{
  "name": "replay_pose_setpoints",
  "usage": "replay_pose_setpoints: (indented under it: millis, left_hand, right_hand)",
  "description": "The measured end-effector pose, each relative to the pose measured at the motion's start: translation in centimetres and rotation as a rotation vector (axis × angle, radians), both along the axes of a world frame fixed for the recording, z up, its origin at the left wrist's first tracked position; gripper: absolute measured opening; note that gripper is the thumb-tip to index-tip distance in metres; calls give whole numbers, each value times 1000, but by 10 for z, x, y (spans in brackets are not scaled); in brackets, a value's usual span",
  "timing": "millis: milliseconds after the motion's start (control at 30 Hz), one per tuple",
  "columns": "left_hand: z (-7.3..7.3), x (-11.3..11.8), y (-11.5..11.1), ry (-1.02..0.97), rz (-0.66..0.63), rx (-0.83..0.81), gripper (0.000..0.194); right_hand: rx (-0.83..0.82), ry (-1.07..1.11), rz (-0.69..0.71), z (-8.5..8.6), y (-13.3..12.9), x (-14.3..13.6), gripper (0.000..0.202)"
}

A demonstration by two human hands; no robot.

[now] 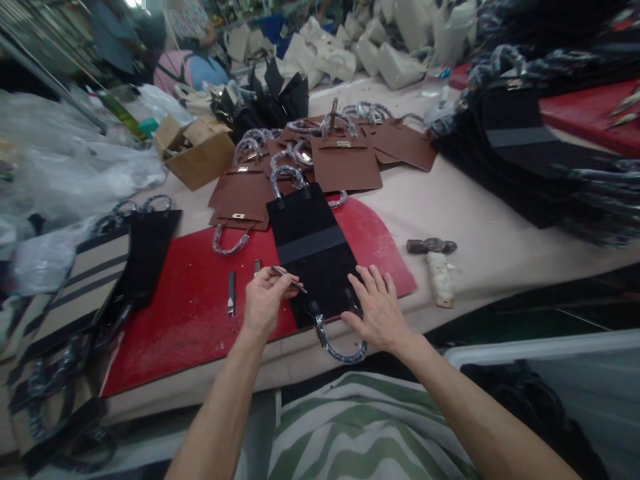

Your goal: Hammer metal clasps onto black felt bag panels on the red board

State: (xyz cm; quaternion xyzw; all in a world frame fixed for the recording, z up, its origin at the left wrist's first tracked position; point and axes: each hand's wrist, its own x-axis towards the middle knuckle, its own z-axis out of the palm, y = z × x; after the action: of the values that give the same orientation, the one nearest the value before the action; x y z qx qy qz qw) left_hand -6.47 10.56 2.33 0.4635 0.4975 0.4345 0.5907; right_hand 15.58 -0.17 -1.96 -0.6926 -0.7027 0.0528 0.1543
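Note:
A black bag panel (315, 247) with plastic-wrapped handles at both ends lies on the red board (200, 300). My left hand (267, 297) pinches a thin, pen-like metal tool (293, 280), its tip over the panel's lower left part. Fingers spread, my right hand (377, 303) rests on the panel's lower right edge, beside the near handle (343, 353). Left of my left hand, a small cutter (231, 293) lies on the board. Another small metal piece (257, 267) is just behind that hand.
A hammer (440, 270) lies right of the board. Brown bag panels (345, 163) are behind it, with a cardboard box (197, 153) at back left. Black panels (520, 160) are stacked at right; striped panels (83, 287) lie at left. A white bin (550, 343) stands at lower right.

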Motion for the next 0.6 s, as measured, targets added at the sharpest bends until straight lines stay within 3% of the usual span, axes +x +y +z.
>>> replay_pose_setpoints:
  millis: [67,167,333,600]
  left_hand:
    - [-9,24,-17,9,-47,53,33]
    - [-21,41,-30,94,-113,159,21]
    - [-28,42,-34,222,-127,269,12]
    - [-34,43,-36,242,-109,313,9]
  right_hand:
    - [-3,7,0,0,0,0,75]
    - [6,14,-1,-1,-1,0,76]
    - [27,24,1,-1,-2,0,76]
    - [21,50,-1,0,-2,0,76]
